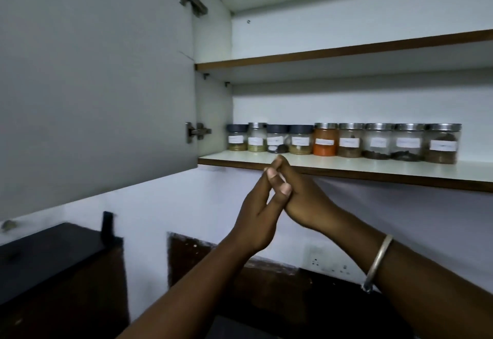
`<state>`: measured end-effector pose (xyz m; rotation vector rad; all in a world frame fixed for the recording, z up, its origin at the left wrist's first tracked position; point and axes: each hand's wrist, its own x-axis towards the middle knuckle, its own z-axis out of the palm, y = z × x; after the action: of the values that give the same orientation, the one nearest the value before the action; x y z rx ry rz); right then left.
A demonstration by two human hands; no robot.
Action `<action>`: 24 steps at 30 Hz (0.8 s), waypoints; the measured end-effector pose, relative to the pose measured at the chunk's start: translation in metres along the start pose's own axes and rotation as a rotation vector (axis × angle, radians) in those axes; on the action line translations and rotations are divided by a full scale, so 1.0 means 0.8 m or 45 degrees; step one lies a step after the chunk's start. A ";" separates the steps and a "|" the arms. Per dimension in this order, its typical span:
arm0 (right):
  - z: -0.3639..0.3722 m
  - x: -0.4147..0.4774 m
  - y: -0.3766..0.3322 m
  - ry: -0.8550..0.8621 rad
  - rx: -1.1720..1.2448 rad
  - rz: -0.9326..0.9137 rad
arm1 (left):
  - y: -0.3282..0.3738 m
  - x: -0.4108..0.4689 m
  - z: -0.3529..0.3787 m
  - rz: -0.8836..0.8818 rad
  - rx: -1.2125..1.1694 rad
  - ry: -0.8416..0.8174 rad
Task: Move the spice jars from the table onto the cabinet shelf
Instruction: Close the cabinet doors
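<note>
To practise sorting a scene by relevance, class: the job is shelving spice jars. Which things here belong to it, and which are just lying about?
Belongs to the job: spice jars, lower shelf, open cabinet door, left hand and right hand, pressed together, holding nothing.

Just lying about: upper shelf, wall socket, bangle, door hinge.

A flat grey cabinet door stands open across the upper left, a silver metal hinge on its right edge (a second sits higher up). Below runs a plain white wall, dimly lit, with a white socket plate lower centre-right and a black slab top lower left.
</note>
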<state>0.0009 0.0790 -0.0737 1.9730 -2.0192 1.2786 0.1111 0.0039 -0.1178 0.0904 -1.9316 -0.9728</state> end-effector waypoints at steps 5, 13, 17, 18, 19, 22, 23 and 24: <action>0.090 0.027 -0.110 -0.018 0.249 -0.299 | 0.047 -0.058 -0.131 0.124 0.401 0.281; 0.166 0.052 -0.257 0.066 0.353 -0.643 | 0.138 -0.119 -0.271 0.266 1.210 0.548; 0.191 0.062 -0.324 0.159 0.316 -0.775 | 0.178 -0.137 -0.328 0.311 1.517 0.748; 0.197 0.065 -0.337 0.188 0.286 -0.817 | 0.184 -0.139 -0.343 0.278 1.557 0.819; 0.204 0.068 -0.347 0.212 0.251 -0.852 | 0.188 -0.141 -0.358 0.224 1.559 0.896; 0.225 0.081 -0.373 0.231 0.139 -0.848 | 0.191 -0.143 -0.398 -0.019 1.200 1.017; 0.232 0.085 -0.378 0.219 0.107 -0.810 | 0.189 -0.142 -0.405 -0.087 0.968 1.007; 0.238 0.089 -0.380 0.201 0.084 -0.770 | 0.184 -0.142 -0.411 -0.137 0.755 0.988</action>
<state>0.3397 -0.0407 -0.0049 2.1780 -1.1783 1.2946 0.4731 -0.0409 -0.0207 0.7972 -1.4185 -0.3061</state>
